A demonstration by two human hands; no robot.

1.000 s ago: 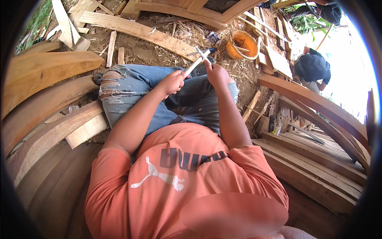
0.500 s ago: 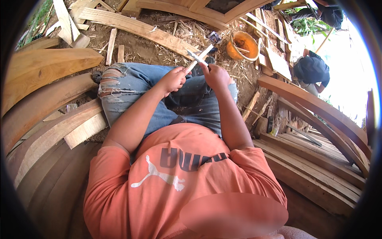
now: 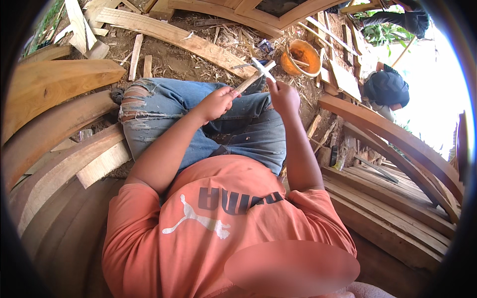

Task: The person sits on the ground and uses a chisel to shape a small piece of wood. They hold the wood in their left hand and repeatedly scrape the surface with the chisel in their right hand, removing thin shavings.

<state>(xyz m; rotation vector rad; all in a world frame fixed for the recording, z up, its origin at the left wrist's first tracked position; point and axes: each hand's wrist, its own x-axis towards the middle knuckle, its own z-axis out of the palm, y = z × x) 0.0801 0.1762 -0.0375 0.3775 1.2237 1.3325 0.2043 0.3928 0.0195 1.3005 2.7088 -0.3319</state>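
Observation:
My left hand [image 3: 218, 103] is closed round the lower end of a narrow wooden stick [image 3: 248, 82], which points up and to the right over my lap. In my right hand [image 3: 285, 99] is a knife [image 3: 263, 68] with a pale, bright blade. The blade slants up and to the left and crosses the stick near its far end. The handle is mostly hidden inside my fist. Below both hands are my legs in torn blue jeans [image 3: 169, 102].
Beyond my hands stands an orange bucket [image 3: 301, 55] holding scraps. A long curved board [image 3: 174, 37] lies on ground strewn with shavings. Curved beams [image 3: 64, 114] rise at my left, and another beam [image 3: 382, 131] at my right. Farther right, a person in dark clothes [image 3: 387, 89] bends over.
My right hand has moved right and slightly down with the knife, and the blade now crosses nearer the stick's far end. The left hand keeps its hold, with the stick shifted slightly right.

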